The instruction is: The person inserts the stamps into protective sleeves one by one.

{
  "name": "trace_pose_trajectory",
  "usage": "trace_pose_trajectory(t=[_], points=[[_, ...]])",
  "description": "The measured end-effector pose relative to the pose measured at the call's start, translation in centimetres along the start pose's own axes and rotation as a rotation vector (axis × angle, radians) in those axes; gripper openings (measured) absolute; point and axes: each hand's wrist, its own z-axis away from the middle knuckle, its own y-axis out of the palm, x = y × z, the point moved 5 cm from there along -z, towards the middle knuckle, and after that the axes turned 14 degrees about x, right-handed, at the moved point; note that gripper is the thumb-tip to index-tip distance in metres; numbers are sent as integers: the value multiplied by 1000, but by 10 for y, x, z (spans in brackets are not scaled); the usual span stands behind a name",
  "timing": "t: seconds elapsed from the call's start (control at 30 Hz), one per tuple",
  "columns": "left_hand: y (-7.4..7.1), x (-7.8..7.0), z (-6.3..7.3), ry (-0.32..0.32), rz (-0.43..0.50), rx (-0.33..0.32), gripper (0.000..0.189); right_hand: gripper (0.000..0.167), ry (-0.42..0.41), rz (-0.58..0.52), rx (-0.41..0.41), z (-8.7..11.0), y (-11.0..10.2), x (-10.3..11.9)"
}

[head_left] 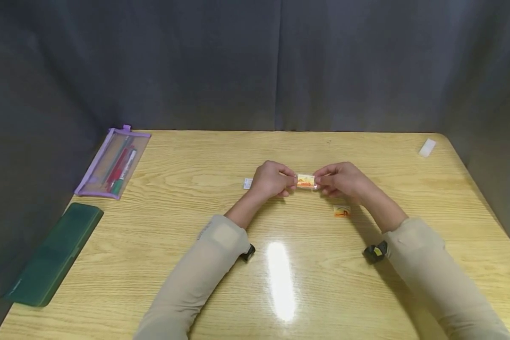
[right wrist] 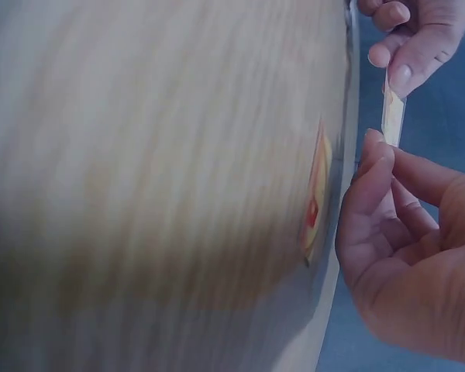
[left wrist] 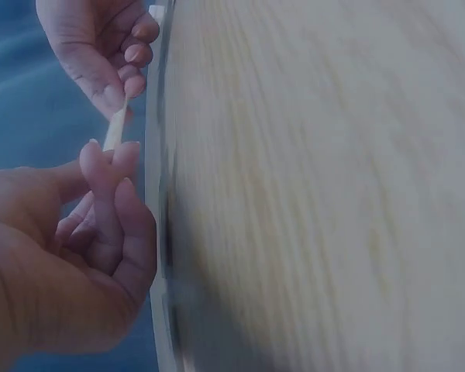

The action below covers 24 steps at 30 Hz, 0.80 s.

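Both hands hold one small yellow-and-orange picture card (head_left: 306,181) between them, with a shiny clear margin along its lower edge. My left hand (head_left: 273,179) pinches its left end, and my right hand (head_left: 343,179) pinches the right end. Seen nearly edge-on in the right wrist view, the card (right wrist: 392,116) is thin and flat, raised off the table. Another orange-and-yellow picture piece (head_left: 342,211) lies on the table below the right hand. A small pale piece (head_left: 247,183) is partly hidden behind the left hand.
On the wooden table (head_left: 174,264), a purple-edged mesh pouch (head_left: 97,184) with pens lies at the far left. Nearer on that side is a dark green case (head_left: 57,255). A white block (head_left: 427,147) sits at the far right corner. Dark curtains (head_left: 195,66) surround the table.
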Motion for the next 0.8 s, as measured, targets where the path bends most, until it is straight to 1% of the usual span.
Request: trace_pose_trajectory(t=[0.17,0.3,0.43,0.6,0.7,0.8], points=[[2,-1,0,-38,-46,16,5,30,5,13,31,-3,0,-2],[1,-1,0,-63,-76,25,6,30,23,43,27,-4,0,-1],[2,0,-1,-75,-85,27,7,30,46,66,28,-5,-1,-2],[-1,0,-2,-87,-116,22,9,31,42,87,41,-6,-3,0],[-3,-2,0,-97,-135,26,10,32,36,103,38,-2,-7,1],[-4,-3,2,-92,-120,28,11,33,19,116,20,4,-13,-1]])
